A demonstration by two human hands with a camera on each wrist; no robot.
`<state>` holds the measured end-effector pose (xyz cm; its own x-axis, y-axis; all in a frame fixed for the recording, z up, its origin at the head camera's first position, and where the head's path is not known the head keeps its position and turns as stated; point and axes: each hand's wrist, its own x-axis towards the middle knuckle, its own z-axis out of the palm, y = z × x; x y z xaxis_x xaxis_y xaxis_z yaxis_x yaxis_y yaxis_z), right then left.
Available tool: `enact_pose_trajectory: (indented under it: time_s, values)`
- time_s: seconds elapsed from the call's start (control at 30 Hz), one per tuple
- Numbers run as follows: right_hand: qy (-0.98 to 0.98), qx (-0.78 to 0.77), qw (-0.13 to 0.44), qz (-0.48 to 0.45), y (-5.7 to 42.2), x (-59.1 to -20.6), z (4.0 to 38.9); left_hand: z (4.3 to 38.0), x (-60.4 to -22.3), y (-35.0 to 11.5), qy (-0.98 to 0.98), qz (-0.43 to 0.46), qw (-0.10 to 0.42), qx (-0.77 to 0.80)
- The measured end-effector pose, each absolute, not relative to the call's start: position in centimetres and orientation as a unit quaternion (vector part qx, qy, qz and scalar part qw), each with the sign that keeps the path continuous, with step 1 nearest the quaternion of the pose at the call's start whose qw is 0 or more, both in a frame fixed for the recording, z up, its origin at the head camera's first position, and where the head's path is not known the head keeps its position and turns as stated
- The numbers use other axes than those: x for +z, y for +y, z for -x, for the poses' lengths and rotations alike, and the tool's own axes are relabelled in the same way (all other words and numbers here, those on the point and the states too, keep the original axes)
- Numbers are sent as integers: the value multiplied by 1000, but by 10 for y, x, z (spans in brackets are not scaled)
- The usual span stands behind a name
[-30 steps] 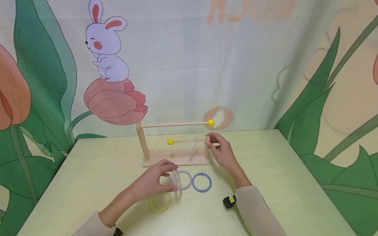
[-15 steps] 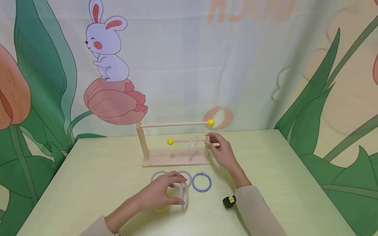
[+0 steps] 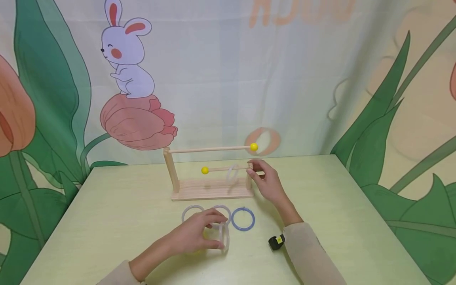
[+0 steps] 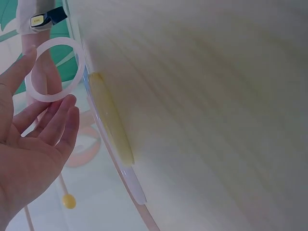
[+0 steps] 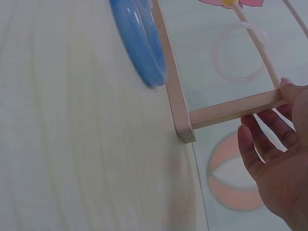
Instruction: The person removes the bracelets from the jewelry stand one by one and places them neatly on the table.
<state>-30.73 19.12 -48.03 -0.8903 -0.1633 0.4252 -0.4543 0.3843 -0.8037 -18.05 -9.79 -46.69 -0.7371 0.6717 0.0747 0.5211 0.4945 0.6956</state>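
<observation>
My left hand (image 3: pixel 192 234) pinches a clear whitish ring (image 3: pixel 227 238) between thumb and fingertips, held on edge just over the table. In the left wrist view that ring (image 4: pixel 81 65) shows as a full circle. My right hand (image 3: pixel 268 184) grips the top of the short post (image 5: pixel 236 109) of a wooden stand (image 3: pixel 213 192). Another clear ring (image 3: pixel 229 176) hangs on the stand's lower rod, near that post. Flat on the table lie a blue ring (image 3: pixel 243 229), a pale purple ring (image 3: pixel 229 214) and a clear ring (image 3: pixel 183 213). A yellow ring (image 4: pixel 113 120) is mostly hidden beneath my left hand in the head view.
The upper rod (image 3: pixel 210 150) runs from the tall left post and ends in a yellow ball (image 3: pixel 253 147). Another yellow ball (image 3: pixel 205 170) caps the lower rod's left end. Behind the table (image 3: pixel 313 190) hangs a printed curtain (image 3: pixel 213 79).
My left hand has carried the clear ring toward the table's front and slightly right, uncovering a clear ring behind and covering the yellow one. The right hand keeps its hold on the post.
</observation>
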Motion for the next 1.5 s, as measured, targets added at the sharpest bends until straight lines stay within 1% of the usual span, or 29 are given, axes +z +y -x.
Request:
enact_pose_trajectory:
  time_s: [0.13,0.37,0.73,0.97,1.13,1.5]
  values:
    - [-819,523,140,-188,192,-482,309,180,-467,-98,860,-353,101,355]
    - [-817,524,140,-194,192,-483,309,178,-467,-102,889,-348,76,287]
    - [-820,522,139,-189,193,-480,309,173,-471,-106,902,-355,63,238]
    - [-821,522,135,-185,192,-481,309,172,-472,-105,906,-356,67,219]
    - [-823,523,128,-182,192,-485,308,170,-477,-106,905,-369,61,205]
    - [-819,525,135,-187,192,-482,308,172,-477,-107,901,-384,46,194]
